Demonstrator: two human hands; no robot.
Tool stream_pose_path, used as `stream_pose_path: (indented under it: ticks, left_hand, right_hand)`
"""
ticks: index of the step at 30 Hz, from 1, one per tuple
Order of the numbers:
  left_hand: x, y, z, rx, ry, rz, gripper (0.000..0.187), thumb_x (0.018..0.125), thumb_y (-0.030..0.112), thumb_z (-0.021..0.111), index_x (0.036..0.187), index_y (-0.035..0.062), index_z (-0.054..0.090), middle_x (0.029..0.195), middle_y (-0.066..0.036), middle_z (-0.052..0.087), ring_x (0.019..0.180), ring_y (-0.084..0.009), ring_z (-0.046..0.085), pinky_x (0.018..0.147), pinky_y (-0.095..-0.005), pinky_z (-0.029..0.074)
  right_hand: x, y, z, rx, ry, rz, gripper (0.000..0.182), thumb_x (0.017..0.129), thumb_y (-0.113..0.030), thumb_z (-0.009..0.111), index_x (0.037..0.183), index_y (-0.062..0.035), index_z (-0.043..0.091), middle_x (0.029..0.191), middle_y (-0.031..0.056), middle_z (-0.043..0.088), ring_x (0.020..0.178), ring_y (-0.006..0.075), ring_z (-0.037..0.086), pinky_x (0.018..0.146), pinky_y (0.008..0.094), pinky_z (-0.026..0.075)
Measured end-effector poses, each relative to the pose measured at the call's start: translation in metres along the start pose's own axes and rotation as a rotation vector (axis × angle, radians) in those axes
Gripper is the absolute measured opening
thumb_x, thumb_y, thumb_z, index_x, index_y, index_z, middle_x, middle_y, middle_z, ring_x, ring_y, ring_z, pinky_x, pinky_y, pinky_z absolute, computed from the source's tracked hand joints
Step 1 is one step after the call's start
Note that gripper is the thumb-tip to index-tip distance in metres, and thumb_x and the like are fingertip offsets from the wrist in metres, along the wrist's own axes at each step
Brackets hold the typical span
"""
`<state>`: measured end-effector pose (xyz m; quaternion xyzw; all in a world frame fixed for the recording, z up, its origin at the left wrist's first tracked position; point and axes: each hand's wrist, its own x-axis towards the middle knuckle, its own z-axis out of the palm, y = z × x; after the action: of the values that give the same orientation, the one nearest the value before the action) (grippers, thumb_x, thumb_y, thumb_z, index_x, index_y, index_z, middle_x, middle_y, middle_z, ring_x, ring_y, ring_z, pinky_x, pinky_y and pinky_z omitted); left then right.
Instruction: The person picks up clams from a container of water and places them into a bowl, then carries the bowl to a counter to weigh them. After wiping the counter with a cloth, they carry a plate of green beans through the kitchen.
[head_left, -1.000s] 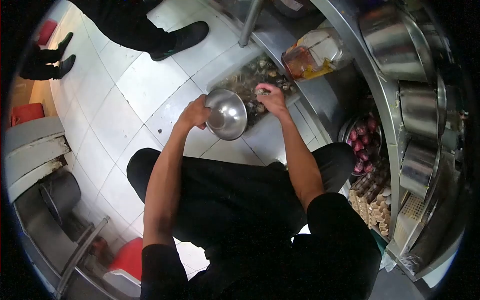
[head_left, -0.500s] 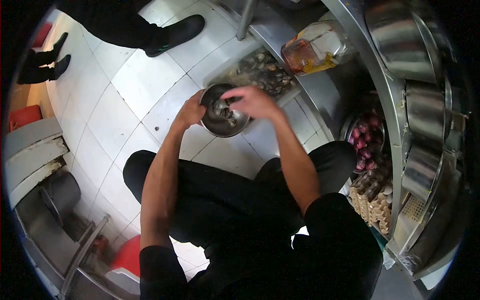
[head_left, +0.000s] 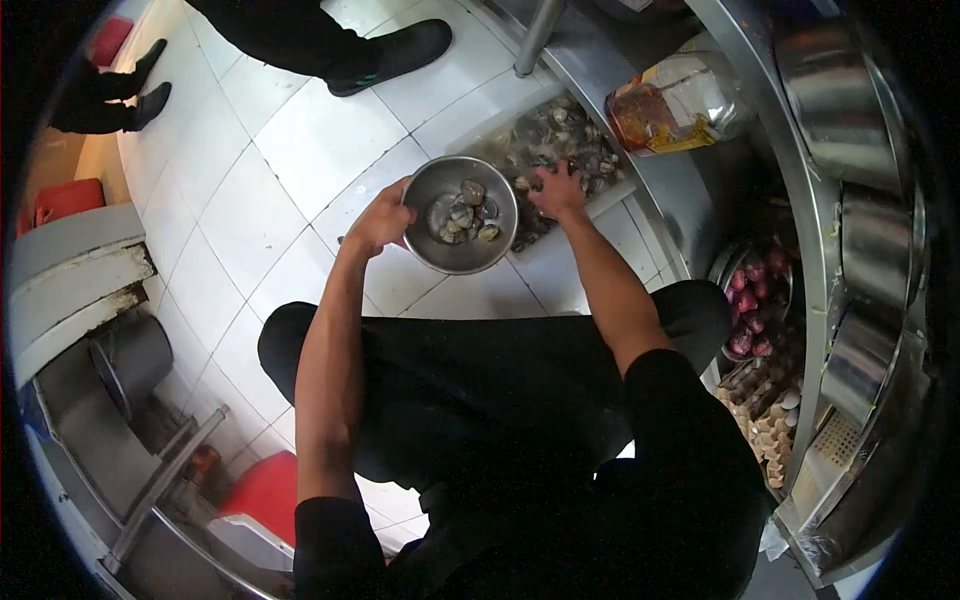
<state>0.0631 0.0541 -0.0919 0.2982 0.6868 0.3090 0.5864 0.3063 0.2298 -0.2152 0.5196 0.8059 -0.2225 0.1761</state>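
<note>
My left hand grips the left rim of a round steel bowl, thumb over the edge. Several clams lie in the bottom of this bowl, which is held above the floor, its mouth facing me. To the right, my right hand reaches down into a shallow pale tray full of clams. Its fingers look spread among the shells, with their tips partly hidden there. Whether a clam is between them does not show.
Another person's black shoe rests on the white tiles ahead. A plastic jar stands on the low steel shelf at right. Red onions and egg cartons sit beside my right knee. At left is a red stool-like object.
My right hand has moved from over the bowl to the clams in the tray. More clams show inside the bowl now that the hand has left it. The view has shifted slightly.
</note>
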Motion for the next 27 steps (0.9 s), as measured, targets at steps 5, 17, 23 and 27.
stream_pose_path:
  ticks: [5, 17, 23, 27]
  left_hand:
    - [0.006, 0.004, 0.009, -0.035, 0.006, -0.001, 0.053, 0.075, 0.001, 0.043, 0.128, 0.0035, 0.041, 0.100, -0.013, 0.057, 0.074, -0.0213, 0.062, 0.055, -0.0325, 0.058]
    - [0.045, 0.016, 0.049, 0.031, -0.028, 0.048, 0.054, 0.077, 0.002, 0.045, 0.131, 0.0019, 0.037, 0.105, -0.017, 0.057, 0.079, -0.0229, 0.062, 0.056, -0.0339, 0.057]
    - [0.041, 0.012, 0.036, -0.017, 0.015, 0.056, 0.062, 0.074, -0.002, 0.041, 0.135, 0.0048, 0.037, 0.106, -0.017, 0.060, 0.080, -0.0229, 0.064, 0.053, -0.0337, 0.056]
    - [0.025, 0.001, 0.023, -0.059, 0.064, 0.037, 0.063, 0.071, -0.004, 0.038, 0.133, 0.0061, 0.042, 0.102, -0.016, 0.062, 0.077, -0.0231, 0.065, 0.051, -0.0342, 0.056]
  right_hand:
    - [0.021, 0.023, 0.020, 0.134, 0.260, -0.158, 0.044, 0.067, -0.024, 0.075, 0.108, -0.0178, 0.060, 0.119, 0.0117, 0.054, 0.099, 0.0286, 0.058, 0.082, 0.0397, 0.050]
    - [-0.066, -0.039, -0.072, 1.408, 0.179, 0.001, 0.024, 0.074, -0.005, 0.069, 0.096, -0.0120, 0.065, 0.086, 0.0022, 0.061, 0.072, 0.0121, 0.060, 0.046, 0.0276, 0.050]
    - [-0.073, -0.044, -0.094, 1.133, -0.223, -0.236, 0.037, 0.085, -0.031, 0.063, 0.116, -0.0123, 0.060, 0.108, 0.0055, 0.061, 0.096, 0.0153, 0.057, 0.065, 0.0303, 0.054]
    - [-0.011, -0.003, -0.105, 1.164, -0.179, -0.268, 0.039, 0.086, -0.029, 0.061, 0.119, -0.0094, 0.056, 0.112, 0.0073, 0.061, 0.089, 0.0180, 0.063, 0.072, 0.0318, 0.052]
